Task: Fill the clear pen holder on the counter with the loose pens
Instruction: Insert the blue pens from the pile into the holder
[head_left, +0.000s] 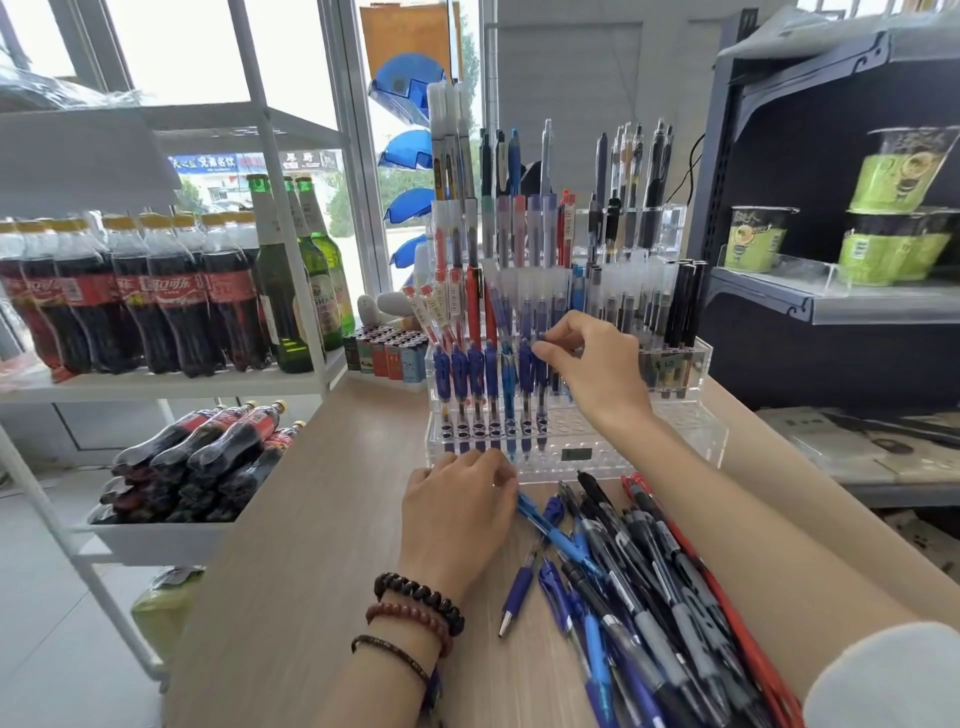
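Clear pen holder (696, 431) at counter (322, 545) far edge, front row part-filled w/ blue pens. R hand (597, 364) pinching blue pen (540, 384) in holder. L hand (457, 514) fingertips closed on loose blue pen (550, 530). Loose pen pile (649, 597) at near-right edge.

the worktop (322, 519) lies bare left of the clear pen holder (696, 436) — open room there. loose pens (649, 582) crowd the near right, and the holder's front holes on the right stand unfilled — reachable from above, tall rear pens behind.
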